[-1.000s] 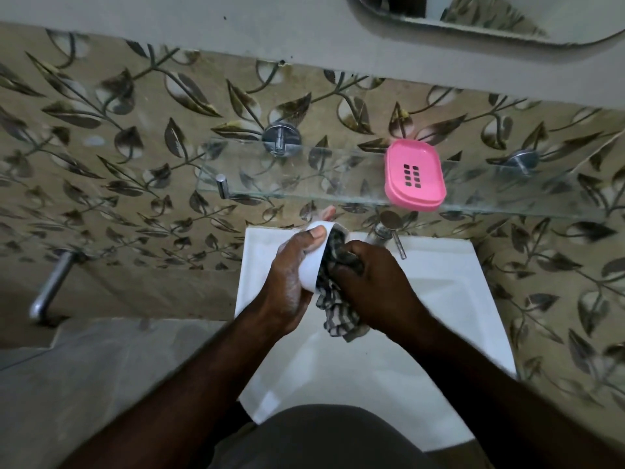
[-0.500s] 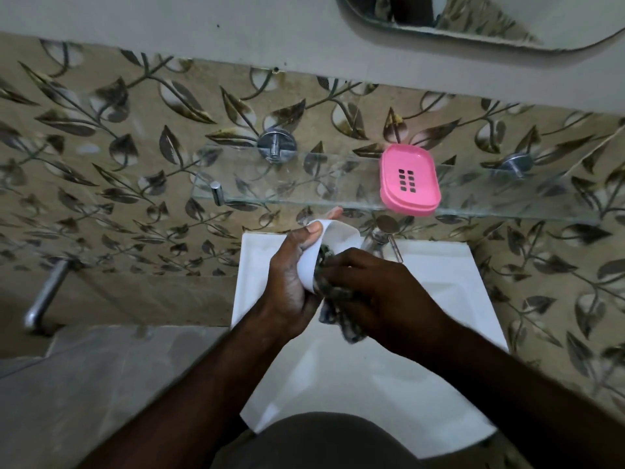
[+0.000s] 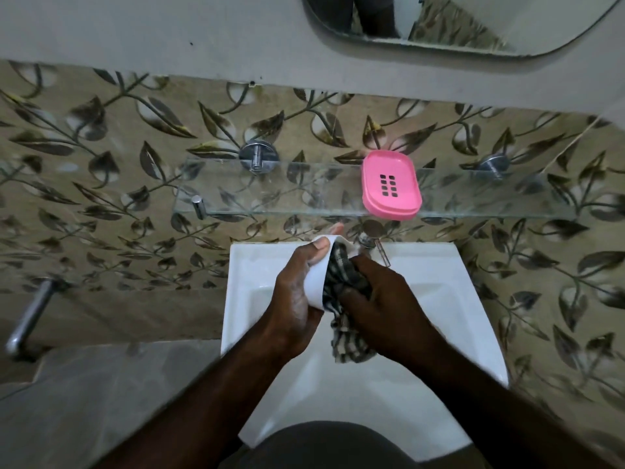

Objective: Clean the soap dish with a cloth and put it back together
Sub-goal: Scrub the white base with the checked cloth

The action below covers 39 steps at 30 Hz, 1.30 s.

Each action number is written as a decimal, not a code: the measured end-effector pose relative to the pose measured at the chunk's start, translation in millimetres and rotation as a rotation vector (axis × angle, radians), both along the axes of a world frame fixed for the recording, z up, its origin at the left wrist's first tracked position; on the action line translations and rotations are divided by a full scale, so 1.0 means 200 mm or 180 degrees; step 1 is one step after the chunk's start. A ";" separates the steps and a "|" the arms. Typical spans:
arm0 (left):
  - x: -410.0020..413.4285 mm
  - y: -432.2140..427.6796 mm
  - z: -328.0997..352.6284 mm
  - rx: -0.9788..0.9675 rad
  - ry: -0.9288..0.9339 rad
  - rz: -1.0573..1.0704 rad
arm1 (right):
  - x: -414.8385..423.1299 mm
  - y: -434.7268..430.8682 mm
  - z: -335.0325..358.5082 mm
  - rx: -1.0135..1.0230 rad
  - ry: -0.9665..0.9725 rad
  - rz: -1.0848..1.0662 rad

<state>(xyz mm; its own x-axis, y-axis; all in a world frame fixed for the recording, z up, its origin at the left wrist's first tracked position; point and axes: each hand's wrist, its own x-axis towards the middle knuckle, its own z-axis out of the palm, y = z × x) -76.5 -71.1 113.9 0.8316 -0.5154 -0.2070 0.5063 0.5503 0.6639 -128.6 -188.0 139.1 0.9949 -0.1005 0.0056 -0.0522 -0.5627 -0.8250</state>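
**Soap dish apart: white base in hand under the cloth, pink tray on the shelf**

Far to the left of the left hand (image 3: 297, 299), a metal bar (image 3: 28, 319) projects from the wall of leaf-patterned tiles (image 3: 101, 164). Above and left of that hand, a chrome bracket (image 3: 258, 155) carries the left end of a glass shelf (image 3: 304, 194).

The left hand is clamped on the white soap dish base (image 3: 316, 282), held on edge over the washbasin (image 3: 449, 299). The thumb lies across the outer face near the upper rim, and one fingertip shows past the top edge from behind. The hollow side of the base faces the right hand.

Between the two hands sits the checked cloth (image 3: 348, 289), bunched and pushed into that hollow, in contact with the base. A loose tail of it hangs below both hands, over the basin bowl.

The right hand (image 3: 382, 299) has its fingers curled round the bunched cloth, with the knuckles uppermost. The two hands are close together, parted only by the base and the cloth.

Just above the right hand, the tap (image 3: 370, 236) stands at the back rim of the basin, partly hidden behind the base.

Above and to the right of the right hand, well apart from it, the pink slotted soap dish tray (image 3: 390, 184) lies flat on the glass shelf, at the shelf's front edge. No hand touches it.

Further right, a second chrome bracket (image 3: 493, 164) holds the shelf. A mirror (image 3: 507, 18) hangs on the wall above.
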 end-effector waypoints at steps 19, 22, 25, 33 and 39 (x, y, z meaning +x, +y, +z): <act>0.05 0.08 -0.06 0.0126 0.0301 0.0374 | 0.11 0.05 -0.05 -0.1944 0.0352 0.0301; 0.02 0.08 -0.08 0.0081 0.0194 0.0284 | 0.09 0.04 -0.01 -0.0960 0.0706 0.0460; 0.01 0.06 -0.09 0.0065 0.0051 0.0203 | 0.09 0.05 0.06 0.0597 0.1093 0.0497; 0.09 0.12 0.01 -0.0313 -0.0180 -0.0128 | 0.04 0.17 0.14 0.2179 0.0285 0.0547; 0.15 0.15 0.02 0.0070 -0.0183 0.0016 | 0.07 0.04 0.00 -0.0906 -0.0663 0.1133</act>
<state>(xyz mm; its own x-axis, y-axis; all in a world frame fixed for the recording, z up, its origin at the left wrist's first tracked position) -47.4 -40.3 117.3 0.8449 -0.5071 -0.1701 0.4644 0.5376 0.7038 -114.0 -179.8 138.8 0.9421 0.2793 0.1857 0.3335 -0.7199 -0.6087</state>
